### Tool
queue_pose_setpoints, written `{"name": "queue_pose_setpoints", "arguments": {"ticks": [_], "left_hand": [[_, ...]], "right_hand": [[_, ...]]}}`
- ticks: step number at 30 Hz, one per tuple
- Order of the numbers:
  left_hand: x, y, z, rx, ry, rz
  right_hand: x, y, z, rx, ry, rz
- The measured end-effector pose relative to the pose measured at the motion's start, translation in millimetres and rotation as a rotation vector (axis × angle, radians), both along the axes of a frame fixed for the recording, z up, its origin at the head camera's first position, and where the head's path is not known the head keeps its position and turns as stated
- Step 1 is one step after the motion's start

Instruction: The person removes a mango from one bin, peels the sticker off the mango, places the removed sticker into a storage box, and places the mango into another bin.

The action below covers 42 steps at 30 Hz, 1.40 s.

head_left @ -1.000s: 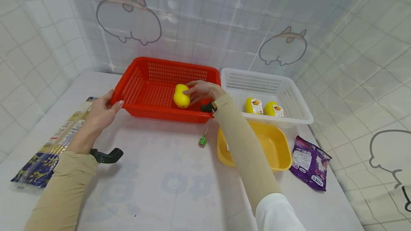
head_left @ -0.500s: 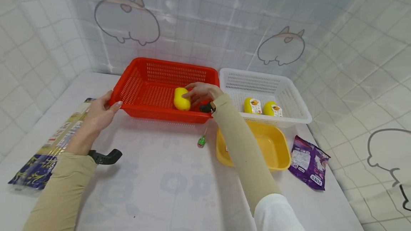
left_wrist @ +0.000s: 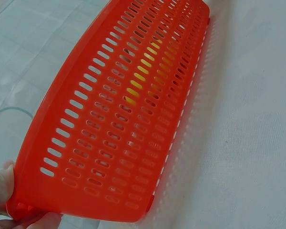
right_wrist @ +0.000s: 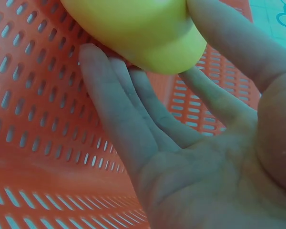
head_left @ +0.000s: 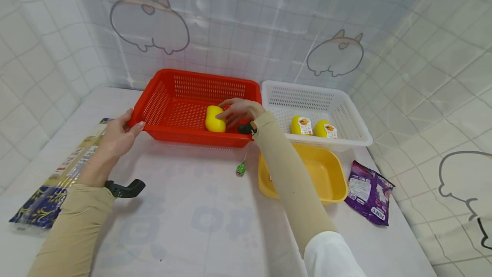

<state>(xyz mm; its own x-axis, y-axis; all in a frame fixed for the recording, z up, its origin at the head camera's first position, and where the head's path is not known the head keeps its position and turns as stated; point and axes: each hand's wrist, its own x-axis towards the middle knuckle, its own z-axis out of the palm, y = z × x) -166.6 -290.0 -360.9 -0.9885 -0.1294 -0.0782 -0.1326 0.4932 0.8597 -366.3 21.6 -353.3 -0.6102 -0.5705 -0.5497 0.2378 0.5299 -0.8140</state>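
A smooth yellow mango (head_left: 215,119) lies in the right half of the red basket (head_left: 200,138), a slotted plastic one. My right hand (head_left: 239,110) reaches into that basket from the right. Its thumb lies against the mango and the fingertips meet its underside in the right wrist view, with a gap between fruit and palm (right_wrist: 205,176). At the basket's front left corner, my left hand (head_left: 120,135) grips the rim, thumb outside. Through the slots of the basket wall (left_wrist: 105,129), the left wrist view shows some of the mango's yellow.
Right of the red basket stands a white basket (head_left: 355,114) with two labelled yellow fruits (head_left: 297,124). In front sits a yellow tub (head_left: 340,178), partly behind my right sleeve. A purple snack bag (head_left: 369,193), a green lollipop (head_left: 240,169) and a long packet (head_left: 46,200) lie around.
The mango has come down lower in the red basket and lies flatter, shifted slightly left under my right hand. My left hand keeps its grip on the rim.
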Motion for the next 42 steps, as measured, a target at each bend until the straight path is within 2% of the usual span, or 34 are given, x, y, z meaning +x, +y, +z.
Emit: {"name": "queue_pose_setpoints", "arguments": {"ticks": [5,31,36,42], "left_hand": [[-0.3,0,-0.1,-0.001,0.001,-0.001],[-2.1,0,0.8,0.012,-0.015,0.012],[-1.9,0,0.4,0.009,-0.020,0.008],[-3.6,-2,0.3,0.018,-0.015,0.004]], "right_hand": [[-0.9,0,-0.6,0.016,0.038,0.001],[-1.7,-2,0.7,0.015,0.101,-0.038],[2.0,-4,15.4,0.062,0.181,-0.064],[9.5,-3,46.2,0.107,0.301,-0.024]]}}
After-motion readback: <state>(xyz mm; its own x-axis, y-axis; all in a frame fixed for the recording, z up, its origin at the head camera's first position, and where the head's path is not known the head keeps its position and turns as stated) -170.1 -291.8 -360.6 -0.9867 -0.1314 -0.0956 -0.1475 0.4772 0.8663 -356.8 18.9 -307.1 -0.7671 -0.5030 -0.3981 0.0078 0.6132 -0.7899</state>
